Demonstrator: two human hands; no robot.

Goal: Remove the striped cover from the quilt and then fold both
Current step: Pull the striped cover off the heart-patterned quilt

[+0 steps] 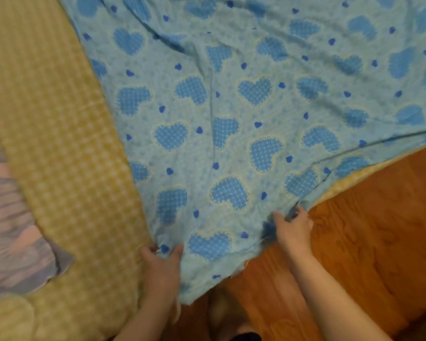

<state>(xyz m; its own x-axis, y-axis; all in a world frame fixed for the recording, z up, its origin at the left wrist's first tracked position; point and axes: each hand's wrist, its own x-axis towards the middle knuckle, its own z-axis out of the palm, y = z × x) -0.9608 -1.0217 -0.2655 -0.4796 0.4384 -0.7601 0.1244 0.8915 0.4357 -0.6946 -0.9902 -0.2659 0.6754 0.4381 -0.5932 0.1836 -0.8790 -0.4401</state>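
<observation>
Now holding the near edge of the blue heart cloth (231, 107) with both hands, well spread over the yellow checked cloth (59, 143) and hanging a little past it above the wooden floor (367, 242). Left hand (161, 264): thumb on top, fingers curled under, pinching the corner by the yellow side. Right hand (293, 227): thumb and fingers closed on a small bunch of the same edge, further along by the floor side. Held apart like this most likely to keep the edge tight and straight (handy for lifting it up and laying it over in a fold). Probably the quilt, out of its cover already, though hard to say for sure from the look of it. Striped cover (7, 230) lying off at the far left, pink and purple, partly on the yellow checked cloth, apart from both hands and not folded neatly yet. So likely at the start of the folding part. No words, tags or brand names to read anywhere; only hearts, dots, checks and stripes.
</observation>
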